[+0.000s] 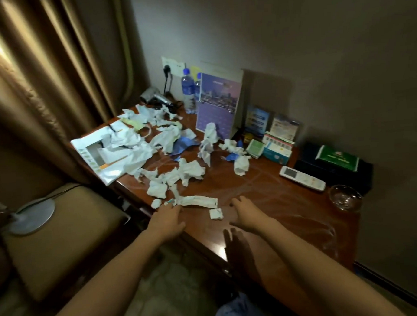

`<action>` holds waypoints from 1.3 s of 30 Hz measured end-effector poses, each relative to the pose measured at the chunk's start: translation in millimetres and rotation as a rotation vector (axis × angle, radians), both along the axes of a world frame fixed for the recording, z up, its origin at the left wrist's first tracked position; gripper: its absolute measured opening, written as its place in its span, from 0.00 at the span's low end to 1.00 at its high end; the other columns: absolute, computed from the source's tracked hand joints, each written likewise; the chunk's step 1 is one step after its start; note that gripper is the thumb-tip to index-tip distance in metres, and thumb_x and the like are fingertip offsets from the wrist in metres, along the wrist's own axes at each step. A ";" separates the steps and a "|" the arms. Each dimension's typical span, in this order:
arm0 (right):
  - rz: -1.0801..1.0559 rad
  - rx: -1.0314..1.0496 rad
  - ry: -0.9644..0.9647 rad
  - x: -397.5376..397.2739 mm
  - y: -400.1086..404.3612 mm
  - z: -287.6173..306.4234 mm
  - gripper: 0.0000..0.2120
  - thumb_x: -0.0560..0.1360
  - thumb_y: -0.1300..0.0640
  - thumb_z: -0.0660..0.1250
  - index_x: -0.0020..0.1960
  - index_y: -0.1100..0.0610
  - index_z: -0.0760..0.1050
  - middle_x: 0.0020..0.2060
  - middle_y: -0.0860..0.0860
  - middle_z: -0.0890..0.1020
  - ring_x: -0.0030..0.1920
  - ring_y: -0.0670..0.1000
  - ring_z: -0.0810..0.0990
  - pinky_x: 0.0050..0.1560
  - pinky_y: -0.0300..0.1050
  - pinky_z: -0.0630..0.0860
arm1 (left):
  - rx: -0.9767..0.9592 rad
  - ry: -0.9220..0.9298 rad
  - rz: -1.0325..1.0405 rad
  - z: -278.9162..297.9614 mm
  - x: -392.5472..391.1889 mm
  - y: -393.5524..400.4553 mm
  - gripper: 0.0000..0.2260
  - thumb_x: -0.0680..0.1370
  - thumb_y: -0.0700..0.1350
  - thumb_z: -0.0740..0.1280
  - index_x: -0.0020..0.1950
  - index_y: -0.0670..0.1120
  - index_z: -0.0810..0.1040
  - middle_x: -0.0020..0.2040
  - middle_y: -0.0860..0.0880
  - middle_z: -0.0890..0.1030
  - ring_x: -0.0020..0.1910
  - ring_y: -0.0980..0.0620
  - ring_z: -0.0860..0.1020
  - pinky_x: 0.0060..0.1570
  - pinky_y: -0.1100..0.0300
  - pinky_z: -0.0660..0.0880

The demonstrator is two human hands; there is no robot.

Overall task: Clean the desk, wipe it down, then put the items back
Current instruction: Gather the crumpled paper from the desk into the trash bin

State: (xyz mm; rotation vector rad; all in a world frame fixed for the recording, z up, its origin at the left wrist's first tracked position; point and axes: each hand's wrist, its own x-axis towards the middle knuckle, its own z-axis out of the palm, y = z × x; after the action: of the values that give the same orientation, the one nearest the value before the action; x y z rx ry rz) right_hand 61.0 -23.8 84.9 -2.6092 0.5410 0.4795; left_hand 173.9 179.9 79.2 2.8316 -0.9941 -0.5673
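A glossy brown desk point(272, 198) is littered with several crumpled white tissues point(186, 171), blue wrapper scraps point(184, 145) and a long white paper strip point(197, 201). My left hand point(168, 219) reaches over the desk's front edge, fingertips touching the near end of that strip. My right hand point(245, 210) hovers low over bare wood to the right, fingers relaxed, holding nothing. A small tissue wad point(216, 214) lies between the two hands.
At the back stand two water bottles point(188, 88), a purple calendar card point(218, 104), a hair dryer point(154, 96) and small boxes point(274, 149). On the right are a white remote point(301, 178), a black tissue box point(333, 163) and a glass ashtray point(346, 196). A white bag point(105, 153) overhangs the left edge; beside the desk is a chair point(69, 232).
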 end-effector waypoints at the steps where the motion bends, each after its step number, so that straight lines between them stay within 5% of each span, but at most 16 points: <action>1: 0.015 0.007 0.004 10.4 1.1 -6.3 0.25 0.75 0.55 0.67 0.69 0.58 0.64 0.66 0.57 0.67 0.66 0.57 0.67 0.64 0.49 0.68 | 0.012 0.008 0.016 -4.0 7.7 0.9 0.21 0.76 0.53 0.63 0.67 0.47 0.70 0.65 0.46 0.71 0.63 0.48 0.69 0.61 0.54 0.70; 7: 0.075 0.101 0.025 56.3 -5.9 -56.0 0.22 0.74 0.58 0.67 0.67 0.57 0.67 0.63 0.56 0.70 0.63 0.57 0.71 0.60 0.45 0.68 | 0.024 0.071 0.076 -27.4 63.1 -3.0 0.22 0.76 0.53 0.63 0.68 0.47 0.69 0.63 0.45 0.73 0.62 0.47 0.70 0.60 0.52 0.71; 14: 0.117 0.158 0.063 87.7 -14.0 -80.1 0.35 0.72 0.58 0.70 0.75 0.51 0.58 0.68 0.53 0.65 0.68 0.56 0.68 0.66 0.43 0.65 | 0.051 0.126 0.123 -50.4 107.3 -8.8 0.21 0.75 0.52 0.65 0.67 0.48 0.70 0.61 0.45 0.71 0.61 0.47 0.70 0.58 0.51 0.73; 18: 0.119 0.181 0.102 101.6 -7.1 -92.3 0.33 0.75 0.60 0.64 0.76 0.51 0.55 0.73 0.53 0.60 0.70 0.57 0.66 0.68 0.46 0.64 | 0.068 0.152 0.155 -61.9 130.6 -11.1 0.33 0.73 0.55 0.68 0.74 0.50 0.59 0.71 0.43 0.59 0.70 0.42 0.60 0.64 0.44 0.68; 23: -0.032 0.244 0.094 112.1 14.9 -104.2 0.27 0.76 0.59 0.61 0.73 0.46 0.61 0.66 0.52 0.67 0.60 0.56 0.72 0.63 0.49 0.69 | 0.128 0.226 0.098 -74.3 169.7 -8.7 0.43 0.71 0.55 0.71 0.77 0.51 0.47 0.75 0.41 0.46 0.73 0.37 0.50 0.68 0.41 0.63; 28: -0.153 0.120 0.065 123.3 31.9 -92.7 0.17 0.78 0.61 0.60 0.66 0.58 0.71 0.62 0.55 0.70 0.58 0.55 0.72 0.52 0.39 0.66 | 0.123 0.296 -0.050 -80.2 191.0 -13.0 0.40 0.73 0.55 0.70 0.77 0.49 0.48 0.76 0.39 0.45 0.74 0.36 0.46 0.70 0.43 0.58; 33: -0.364 0.067 0.078 129.2 54.9 -97.2 0.15 0.78 0.57 0.61 0.64 0.55 0.73 0.60 0.56 0.76 0.59 0.56 0.74 0.54 0.44 0.69 | 0.097 0.311 -0.183 -90.5 206.3 -10.4 0.35 0.73 0.52 0.70 0.74 0.47 0.56 0.73 0.40 0.53 0.72 0.39 0.54 0.69 0.47 0.60; 39: -0.646 0.026 -0.010 128.9 77.0 -95.7 0.12 0.77 0.53 0.64 0.55 0.61 0.76 0.52 0.58 0.77 0.53 0.60 0.76 0.46 0.46 0.67 | 0.051 0.301 -0.266 -96.1 217.8 -14.9 0.23 0.77 0.41 0.64 0.71 0.44 0.63 0.68 0.42 0.62 0.67 0.44 0.64 0.66 0.56 0.63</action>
State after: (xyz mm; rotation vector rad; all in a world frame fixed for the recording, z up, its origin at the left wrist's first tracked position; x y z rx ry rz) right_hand 189.9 53.2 -10.8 -2.2302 1.2932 0.2523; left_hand 391.7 165.0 -16.8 2.5613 -1.3136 -1.0225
